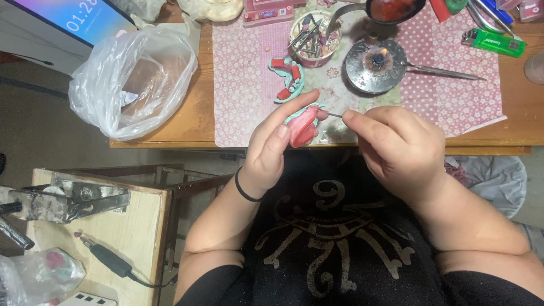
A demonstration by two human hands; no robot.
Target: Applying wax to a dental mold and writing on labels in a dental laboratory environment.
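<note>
A black shirt with a pale printed pattern (328, 238) fills the bottom of the view, the forearms rising from it. The left hand (272, 144), a black band (245, 190) on its wrist, has thumb and fingers curled shut around a pink wax piece on a teal base (303, 126), held just over the near edge of the pink dotted mat (243, 85). The right hand (399, 144) pinches a thin metal tool (334, 114) between thumb and forefinger, the other fingers folded in; its tip touches the pink piece. Beyond, on the mat, a small lit burner (375, 63) and a second teal and red piece (288, 79) sit near a cup of instruments (311, 35)
</note>
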